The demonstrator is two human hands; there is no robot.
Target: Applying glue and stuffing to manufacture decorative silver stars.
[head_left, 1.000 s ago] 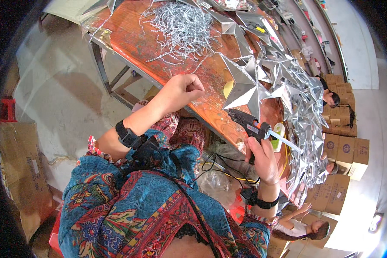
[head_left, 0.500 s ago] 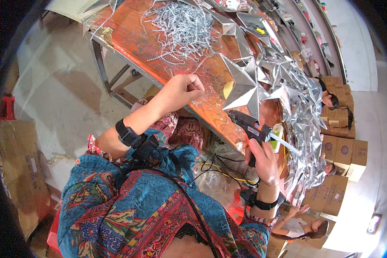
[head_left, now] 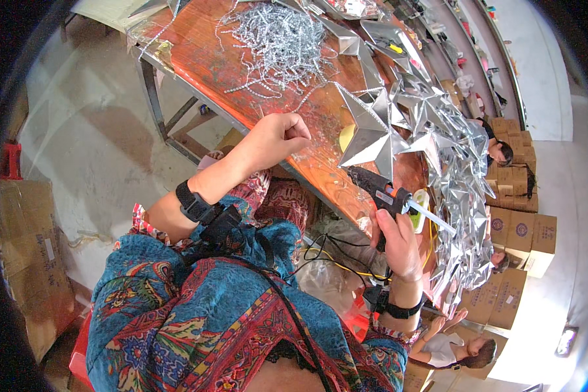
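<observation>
My right hand point(head_left: 400, 243) is wrapped round the handle of a black hot glue gun point(head_left: 375, 188), and a pale glue stick point(head_left: 432, 216) sticks out of its back. The gun's nozzle points up and left, close under a shiny silver star point(head_left: 371, 139) on the table. My left hand point(head_left: 277, 139) is closed in a pinch over the table's near edge, left of the star. What its fingertips hold, if anything, is too small or hidden to make out. A yellow round piece point(head_left: 347, 137) shows beside the star.
On the orange-brown table point(head_left: 209, 72) lies a tangled heap of silver bead trim point(head_left: 281, 42). Silver stars point(head_left: 460, 176) pile up along the right. Black and yellow cables point(head_left: 340, 251) hang below the edge. Cardboard boxes point(head_left: 503, 294) and several people are farther right.
My right hand and the glue gun have shifted very slightly. My left hand stays in the same pinch at the same spot.
</observation>
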